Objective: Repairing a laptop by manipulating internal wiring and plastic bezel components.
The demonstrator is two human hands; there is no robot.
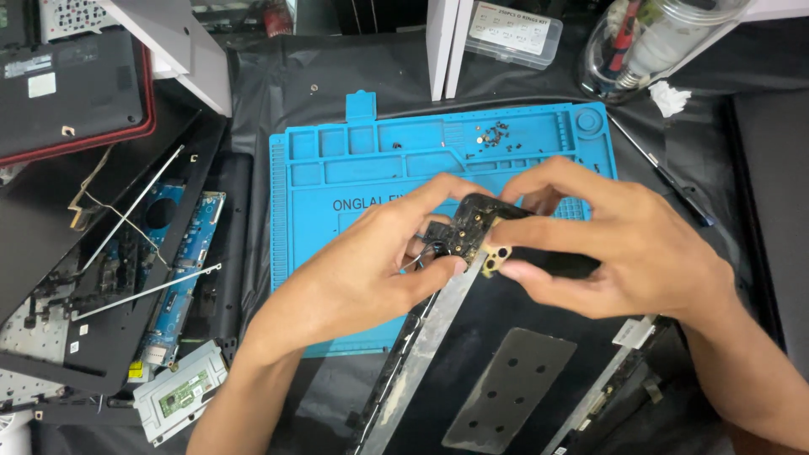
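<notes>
Small circuit board (pixel 466 226) pinched between left fingers (pixel 438 268), right fingers (pixel 516 271).

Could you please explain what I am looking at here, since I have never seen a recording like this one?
There is no machine here: a person works with two bare hands, and the single picture comes from a camera worn on the head, looking down.

The left hand and the right hand together pinch a small dark circuit board with a pale metal bracket at its lower edge.

Under the hands lies a blue repair mat with shallow compartments, and tiny loose screws sit in one of them. A dark laptop panel lies partly on the mat.

To the left are opened laptop parts, and a screwdriver lies on the right. At the top edge stand a clear jar and a small plastic parts box.
</notes>
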